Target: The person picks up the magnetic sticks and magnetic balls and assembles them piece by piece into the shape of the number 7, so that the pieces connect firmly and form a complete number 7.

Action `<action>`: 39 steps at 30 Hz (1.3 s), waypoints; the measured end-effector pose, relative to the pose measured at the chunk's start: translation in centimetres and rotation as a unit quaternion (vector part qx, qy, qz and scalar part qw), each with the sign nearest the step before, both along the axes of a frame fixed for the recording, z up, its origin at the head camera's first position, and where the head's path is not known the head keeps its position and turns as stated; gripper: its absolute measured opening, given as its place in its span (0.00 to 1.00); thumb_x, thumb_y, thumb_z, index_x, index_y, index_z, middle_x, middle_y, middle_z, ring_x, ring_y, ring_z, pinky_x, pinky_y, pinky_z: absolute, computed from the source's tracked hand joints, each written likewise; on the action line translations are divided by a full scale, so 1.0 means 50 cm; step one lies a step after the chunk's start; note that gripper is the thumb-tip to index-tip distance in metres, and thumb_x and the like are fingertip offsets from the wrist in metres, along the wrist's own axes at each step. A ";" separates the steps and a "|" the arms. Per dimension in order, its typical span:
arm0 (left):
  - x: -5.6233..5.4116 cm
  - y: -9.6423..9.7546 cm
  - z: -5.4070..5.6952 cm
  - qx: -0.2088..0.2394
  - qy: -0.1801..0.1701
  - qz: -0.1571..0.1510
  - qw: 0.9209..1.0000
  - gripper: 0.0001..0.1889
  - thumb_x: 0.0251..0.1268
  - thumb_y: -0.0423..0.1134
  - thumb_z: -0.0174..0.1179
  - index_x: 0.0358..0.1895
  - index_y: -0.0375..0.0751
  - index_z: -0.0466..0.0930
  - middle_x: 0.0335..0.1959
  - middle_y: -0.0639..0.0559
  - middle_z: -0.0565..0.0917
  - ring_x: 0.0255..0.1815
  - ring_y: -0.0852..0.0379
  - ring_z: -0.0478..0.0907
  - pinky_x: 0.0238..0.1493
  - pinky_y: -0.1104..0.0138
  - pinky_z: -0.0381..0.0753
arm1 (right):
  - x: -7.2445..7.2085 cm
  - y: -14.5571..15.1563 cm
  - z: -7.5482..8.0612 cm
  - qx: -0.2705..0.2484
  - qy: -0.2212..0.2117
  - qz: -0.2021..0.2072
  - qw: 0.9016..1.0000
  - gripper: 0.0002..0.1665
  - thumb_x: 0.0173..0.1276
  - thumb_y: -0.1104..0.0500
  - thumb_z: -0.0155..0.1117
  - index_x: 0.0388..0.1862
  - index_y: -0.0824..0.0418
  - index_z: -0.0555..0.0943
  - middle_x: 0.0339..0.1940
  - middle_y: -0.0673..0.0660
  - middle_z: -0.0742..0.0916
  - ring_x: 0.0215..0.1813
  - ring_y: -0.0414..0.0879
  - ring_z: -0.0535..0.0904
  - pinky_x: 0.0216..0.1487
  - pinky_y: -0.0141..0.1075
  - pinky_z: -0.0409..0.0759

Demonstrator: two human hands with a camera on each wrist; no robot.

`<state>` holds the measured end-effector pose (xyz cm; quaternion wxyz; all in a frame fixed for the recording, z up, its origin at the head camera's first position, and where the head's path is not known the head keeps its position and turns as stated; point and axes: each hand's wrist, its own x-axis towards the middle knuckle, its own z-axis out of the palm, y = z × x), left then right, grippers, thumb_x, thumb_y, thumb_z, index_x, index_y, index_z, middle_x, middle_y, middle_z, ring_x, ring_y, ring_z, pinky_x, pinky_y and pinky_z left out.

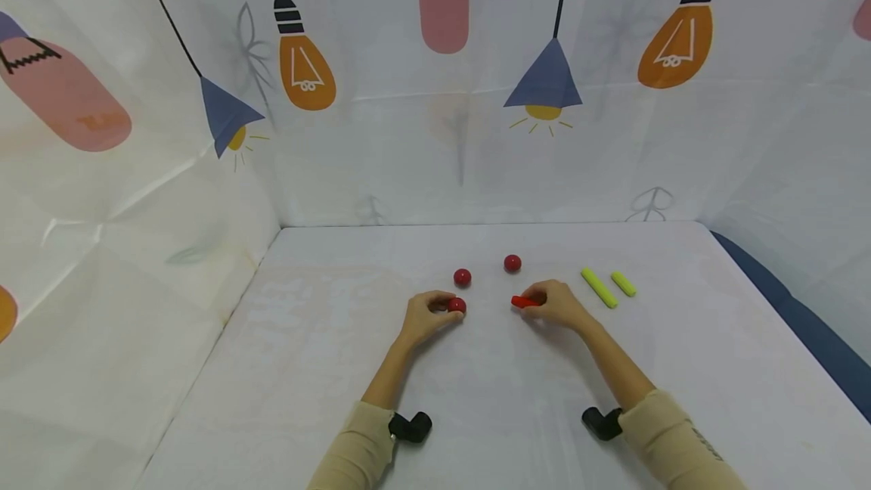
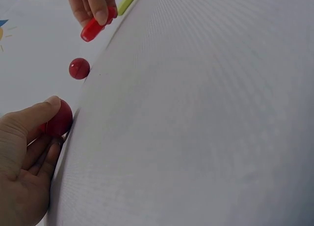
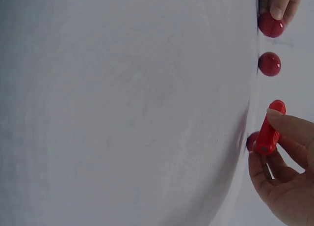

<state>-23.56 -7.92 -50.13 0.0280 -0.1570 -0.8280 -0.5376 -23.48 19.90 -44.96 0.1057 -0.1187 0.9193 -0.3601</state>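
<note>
My left hand [image 1: 423, 317] pinches a glossy red ball [image 1: 457, 306] between thumb and fingers, low over the white table. In the left wrist view the thumb lies on top of this ball [image 2: 60, 119]. To the right, my right hand [image 1: 559, 304] holds a short red stick with rounded ends [image 1: 523, 302], gripped by thumb and fingertips and raised off the table in the right wrist view. A second red ball [image 1: 462, 277] lies just beyond the left hand. Farther back, a third red ball [image 1: 512, 263] is partly hidden behind the stick in the right wrist view.
Right of the right hand lie a longer yellow-green stick [image 1: 599, 288] and a shorter yellow-green stick [image 1: 623, 283], side by side. A white sheet printed with lamps and bulbs [image 1: 381, 165] hangs behind the table [image 1: 327, 339] and at its sides.
</note>
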 end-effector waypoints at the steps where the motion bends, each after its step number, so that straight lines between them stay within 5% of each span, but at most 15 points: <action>1: 0.000 0.000 0.000 0.000 -0.001 0.001 1.000 0.18 0.50 0.37 0.71 0.44 0.32 0.83 0.40 0.42 0.85 0.39 0.51 0.81 0.45 0.64 0.81 | 0.000 -0.004 0.000 0.001 0.000 0.002 1.000 0.16 0.58 0.61 0.68 0.45 0.67 0.81 0.38 0.57 0.83 0.41 0.49 0.74 0.45 0.42 0.77; 39: 0.000 -0.002 -0.002 0.001 -0.006 -0.003 1.000 0.18 0.51 0.37 0.70 0.46 0.34 0.82 0.41 0.44 0.85 0.40 0.53 0.81 0.46 0.67 0.80 | -0.001 -0.100 0.000 -0.001 -0.017 0.032 0.999 0.15 0.57 0.62 0.69 0.44 0.65 0.82 0.38 0.56 0.84 0.40 0.48 0.75 0.46 0.41 0.79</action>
